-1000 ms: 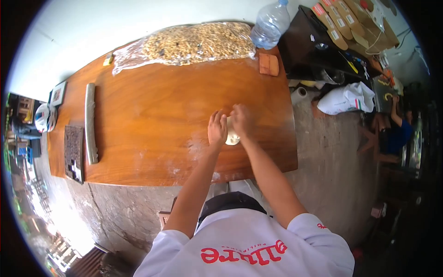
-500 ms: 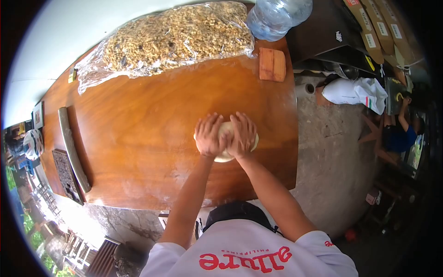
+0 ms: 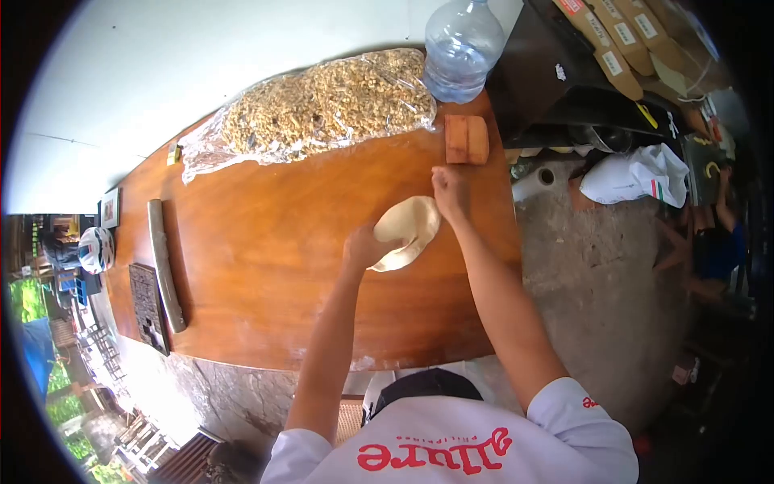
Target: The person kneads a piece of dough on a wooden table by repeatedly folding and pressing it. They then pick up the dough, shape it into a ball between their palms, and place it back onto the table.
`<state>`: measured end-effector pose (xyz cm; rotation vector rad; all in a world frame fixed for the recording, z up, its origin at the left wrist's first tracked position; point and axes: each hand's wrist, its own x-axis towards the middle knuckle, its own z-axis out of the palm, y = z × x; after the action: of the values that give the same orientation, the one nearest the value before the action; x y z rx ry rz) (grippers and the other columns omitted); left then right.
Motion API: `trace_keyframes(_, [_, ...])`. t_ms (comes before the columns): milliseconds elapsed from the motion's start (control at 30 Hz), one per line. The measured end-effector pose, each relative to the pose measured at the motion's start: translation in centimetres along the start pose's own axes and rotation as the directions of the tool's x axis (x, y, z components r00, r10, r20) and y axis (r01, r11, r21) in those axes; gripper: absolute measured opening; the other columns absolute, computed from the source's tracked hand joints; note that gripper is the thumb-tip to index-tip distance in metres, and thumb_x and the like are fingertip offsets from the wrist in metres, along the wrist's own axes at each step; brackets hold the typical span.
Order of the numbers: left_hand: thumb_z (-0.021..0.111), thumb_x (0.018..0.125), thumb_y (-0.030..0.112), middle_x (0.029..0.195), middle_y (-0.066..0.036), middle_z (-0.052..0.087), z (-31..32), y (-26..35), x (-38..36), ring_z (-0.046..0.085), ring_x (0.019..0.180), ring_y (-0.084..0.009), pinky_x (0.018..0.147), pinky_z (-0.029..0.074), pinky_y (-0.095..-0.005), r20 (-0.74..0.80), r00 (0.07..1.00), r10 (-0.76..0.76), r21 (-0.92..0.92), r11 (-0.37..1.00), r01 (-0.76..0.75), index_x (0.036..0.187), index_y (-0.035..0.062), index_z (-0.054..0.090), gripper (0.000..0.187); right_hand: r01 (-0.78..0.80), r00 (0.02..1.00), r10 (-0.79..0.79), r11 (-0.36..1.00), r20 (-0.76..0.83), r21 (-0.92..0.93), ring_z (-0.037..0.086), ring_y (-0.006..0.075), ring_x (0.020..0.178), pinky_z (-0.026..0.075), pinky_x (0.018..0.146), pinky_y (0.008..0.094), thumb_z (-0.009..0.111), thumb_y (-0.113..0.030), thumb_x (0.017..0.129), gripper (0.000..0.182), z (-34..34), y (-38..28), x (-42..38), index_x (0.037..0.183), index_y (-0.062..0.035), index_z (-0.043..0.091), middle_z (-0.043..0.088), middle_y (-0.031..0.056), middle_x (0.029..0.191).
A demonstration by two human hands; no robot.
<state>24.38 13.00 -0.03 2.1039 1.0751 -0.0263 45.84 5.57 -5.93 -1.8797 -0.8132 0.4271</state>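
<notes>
A pale round piece of dough [image 3: 409, 227] is tilted up above the wooden table [image 3: 266, 266], its flat face showing a fold near the lower middle. My left hand [image 3: 369, 247] grips its lower left side, the thumb lying across the face and the fingers hidden behind. At the dough's upper right edge is my right hand [image 3: 450, 192], curled into a fist. Its fingertips point up past the dough, toward a reddish wooden block [image 3: 467, 139] lying farther back on the table.
Along the back lies a big plastic bag of brownish flakes [image 3: 322, 109], beside a large clear water bottle [image 3: 461, 56]. A grey rod [image 3: 165, 266] and a dark carved board [image 3: 148, 306] lie at the left. Another person [image 3: 717, 242] is at the far right.
Both hands were pressing down on the dough on the table. Now the dough is raised and tilted in my left hand, and my right hand has moved up and right, curled. The view has shifted.
</notes>
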Motion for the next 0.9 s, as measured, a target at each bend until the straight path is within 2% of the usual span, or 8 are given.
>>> trace_keyframes(33, [0.073,0.072,0.067,0.091,-0.021,0.074,-0.5,1.3,-1.8,0.07,0.096,-0.0386,0.083,0.053,-0.0438,0.147,0.968,-0.201,0.048,0.979,0.196,0.109,0.0036,0.074,0.074,0.075,0.988,-0.036,0.963,0.153,-0.259,0.068,0.0344,0.086,0.052,0.083,0.0456,0.058,-0.025,0.095,0.028,-0.9,-0.6,-2.4,0.096,0.0006,0.068,0.069,0.0153,0.087])
trace_keyframes(133, [0.07,0.081,0.061,0.099,-0.024,0.073,2.4,-0.3,-5.2,0.072,0.093,-0.0339,0.08,0.056,-0.042,0.119,0.968,-0.223,-0.198,0.95,0.243,0.115,-0.003,0.069,0.073,0.15,0.919,-0.276,0.904,-0.28,-0.4,0.066,0.0343,0.101,0.052,0.09,0.0441,0.059,-0.019,0.094,0.023,3.2,-2.4,-10.2,0.102,0.0007,0.067,0.069,0.0162,0.103])
trace_keyframes(200, [0.07,0.083,0.062,0.094,-0.018,0.073,6.1,-3.7,-7.3,0.072,0.087,-0.0266,0.074,0.057,-0.0383,0.083,0.981,-0.175,-0.38,0.905,0.193,0.113,-0.0015,0.07,0.071,-0.017,0.997,0.023,0.997,-0.073,0.079,0.062,0.0352,0.111,0.05,0.095,0.0433,0.061,-0.015,0.092,0.023,2.0,-6.1,-12.9,0.11,-0.0011,0.065,0.065,0.0169,0.117])
trace_keyframes(300, [0.07,0.084,0.063,0.09,-0.006,0.07,9.9,-6.3,-12.5,0.066,0.078,-0.013,0.063,0.052,-0.0262,0.421,0.798,-0.431,-0.62,0.506,0.6,0.112,0.0015,0.068,0.067,0.192,0.973,-0.179,0.978,0.144,-0.077,0.06,0.0354,0.115,0.049,0.099,0.0433,0.062,-0.015,0.091,0.032,2.1,-5.5,-17.8,0.121,-0.0023,0.061,0.062,0.0181,0.124])
trace_keyframes(500, [0.071,0.089,0.036,0.102,-0.017,0.072,9.3,-8.0,-20.7,0.068,0.098,-0.0281,0.088,0.052,-0.0367,-0.27,0.952,-0.143,-0.5,0.866,-0.012,0.114,-0.0026,0.067,0.046,0.423,0.904,-0.404,0.802,0.139,-0.422,0.043,0.0415,0.137,0.036,0.112,0.0525,0.06,-0.016,0.088,0.055,-0.9,-9.3,-31.7,0.139,0.0015,0.05,0.049,0.0232,0.145])
trace_keyframes(667, [0.062,0.093,0.029,0.11,-0.021,0.069,5.6,-4.6,-17.4,0.065,0.107,-0.0353,0.094,0.049,-0.0401,-0.276,0.959,-0.06,-0.526,0.845,-0.098,0.12,0.0011,0.067,0.039,0.413,0.907,-0.285,0.742,0.309,-0.528,0.047,0.0402,0.134,0.041,0.106,0.0541,0.063,-0.026,0.086,0.059,-1.4,-11.9,-35.1,0.139,-0.0009,0.052,0.053,0.0223,0.14])
trace_keyframes(733, [0.059,0.094,0.028,0.114,-0.022,0.067,6.6,-3.6,-16.8,0.062,0.111,-0.0396,0.097,0.048,-0.0428,-0.274,0.961,0.041,-0.458,0.873,-0.168,0.121,0.0018,0.067,0.039,-0.007,0.833,0.253,0.893,0.491,-0.449,0.057,0.041,0.119,0.045,0.098,0.0507,0.062,-0.026,0.089,0.046,-2.6,-14.2,-30.5,0.128,-0.0026,0.059,0.063,0.0221,0.124])
trace_keyframes(900, [0.053,0.09,0.017,0.128,-0.025,0.06,9.4,-3.7,-17.8,0.055,0.121,-0.0423,0.105,0.043,-0.0463,-0.309,0.943,0.125,-0.341,0.911,-0.233,0.129,-0.0022,0.06,0.044,0.113,0.985,-0.16,0.887,-0.07,-0.447,0.054,0.0367,0.122,0.04,0.104,0.0496,0.049,-0.026,0.1,0.038,3.4,-5.9,-30.8,0.13,-0.0055,0.058,0.061,0.0179,0.129])
